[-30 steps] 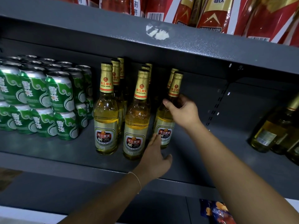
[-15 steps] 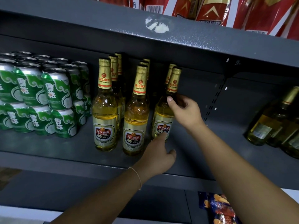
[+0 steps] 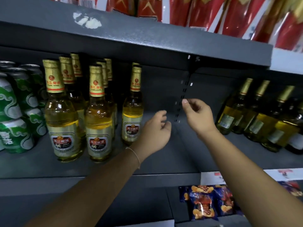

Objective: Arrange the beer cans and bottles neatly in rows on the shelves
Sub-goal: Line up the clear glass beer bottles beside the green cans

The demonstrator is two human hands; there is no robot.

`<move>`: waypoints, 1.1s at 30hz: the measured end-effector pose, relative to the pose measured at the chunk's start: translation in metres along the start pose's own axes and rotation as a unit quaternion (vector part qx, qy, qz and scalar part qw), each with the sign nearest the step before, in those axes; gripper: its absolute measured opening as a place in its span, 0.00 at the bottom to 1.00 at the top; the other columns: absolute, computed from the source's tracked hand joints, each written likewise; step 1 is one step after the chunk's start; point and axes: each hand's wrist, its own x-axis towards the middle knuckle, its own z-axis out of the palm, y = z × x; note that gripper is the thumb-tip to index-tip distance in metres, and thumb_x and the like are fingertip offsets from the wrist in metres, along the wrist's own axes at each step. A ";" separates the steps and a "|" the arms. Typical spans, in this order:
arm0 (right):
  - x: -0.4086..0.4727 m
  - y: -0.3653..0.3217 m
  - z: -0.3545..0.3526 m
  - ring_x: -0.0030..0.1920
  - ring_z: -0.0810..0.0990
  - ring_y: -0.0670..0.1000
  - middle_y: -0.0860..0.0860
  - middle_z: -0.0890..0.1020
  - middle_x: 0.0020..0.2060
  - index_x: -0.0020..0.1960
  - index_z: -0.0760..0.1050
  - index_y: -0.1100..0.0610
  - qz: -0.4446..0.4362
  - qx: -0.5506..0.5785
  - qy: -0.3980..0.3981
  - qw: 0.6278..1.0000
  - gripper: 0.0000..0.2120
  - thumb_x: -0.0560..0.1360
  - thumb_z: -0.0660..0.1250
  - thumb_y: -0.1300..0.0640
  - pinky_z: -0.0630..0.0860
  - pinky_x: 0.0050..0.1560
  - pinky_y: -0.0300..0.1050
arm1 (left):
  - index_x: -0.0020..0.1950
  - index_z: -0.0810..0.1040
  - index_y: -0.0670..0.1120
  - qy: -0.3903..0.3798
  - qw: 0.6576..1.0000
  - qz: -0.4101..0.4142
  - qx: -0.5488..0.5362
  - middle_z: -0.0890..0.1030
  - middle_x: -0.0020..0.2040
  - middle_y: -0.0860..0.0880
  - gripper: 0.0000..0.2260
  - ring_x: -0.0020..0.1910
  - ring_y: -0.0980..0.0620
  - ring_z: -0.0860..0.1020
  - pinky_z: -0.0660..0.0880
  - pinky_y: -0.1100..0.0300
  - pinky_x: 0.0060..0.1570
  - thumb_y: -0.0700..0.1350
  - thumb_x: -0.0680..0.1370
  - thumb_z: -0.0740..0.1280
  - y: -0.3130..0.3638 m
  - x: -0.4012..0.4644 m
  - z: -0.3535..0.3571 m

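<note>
Both hands' fingers loosely curled, empty; rear bottles (image 3: 107, 69) hidden; cans (image 3: 9, 102) cropped.

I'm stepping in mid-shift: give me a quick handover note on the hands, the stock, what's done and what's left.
Left hand and right hand: both empty, fingers loosely curled, in the gap beside the third bottle column.
Gold-label beer bottles stand upright in three columns on the grey shelf; green cans stacked to their left.
Done: those rows look tidy.
Left: likely the darker bottles on the right, which look less even.
</note>
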 end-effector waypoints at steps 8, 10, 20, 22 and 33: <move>0.032 0.037 -0.090 0.46 0.80 0.45 0.50 0.83 0.48 0.57 0.80 0.58 0.014 -0.035 0.058 0.998 0.13 0.79 0.68 0.50 0.75 0.50 0.39 | 0.70 0.70 0.46 -0.004 0.999 0.010 -0.044 0.77 0.63 0.49 0.17 0.58 0.54 0.77 0.71 0.61 0.63 0.46 0.81 0.60 0.042 0.042 0.078; 0.045 0.047 -0.111 0.48 0.81 0.47 0.52 0.84 0.50 0.57 0.80 0.59 0.016 -0.053 0.069 0.996 0.13 0.78 0.69 0.51 0.75 0.52 0.41 | 0.69 0.71 0.45 -0.007 0.999 0.014 -0.028 0.78 0.63 0.48 0.17 0.59 0.52 0.77 0.71 0.61 0.63 0.46 0.81 0.60 0.051 0.053 0.098; 0.119 0.101 -0.186 0.61 0.78 0.61 0.58 0.82 0.57 0.63 0.78 0.57 0.032 -0.135 0.050 0.989 0.16 0.78 0.67 0.51 0.73 0.60 0.46 | 0.66 0.74 0.44 0.002 0.999 0.017 0.042 0.77 0.41 0.50 0.16 0.37 0.54 0.75 0.71 0.61 0.43 0.49 0.82 0.59 0.078 0.101 0.179; 0.136 0.110 -0.194 0.63 0.76 0.61 0.59 0.80 0.61 0.66 0.76 0.58 0.035 -0.171 0.022 0.984 0.17 0.80 0.64 0.52 0.69 0.58 0.41 | 0.64 0.75 0.43 0.009 0.999 0.011 0.044 0.79 0.41 0.47 0.14 0.36 0.51 0.74 0.74 0.58 0.43 0.48 0.81 0.60 0.080 0.107 0.192; 0.185 0.136 -0.200 0.52 0.80 0.55 0.52 0.82 0.51 0.60 0.77 0.55 0.051 -0.100 -0.019 0.994 0.15 0.74 0.69 0.54 0.76 0.51 0.47 | 0.69 0.72 0.45 0.046 0.995 0.010 0.087 0.79 0.56 0.46 0.17 0.50 0.53 0.75 0.65 0.71 0.43 0.46 0.81 0.60 0.078 0.123 0.218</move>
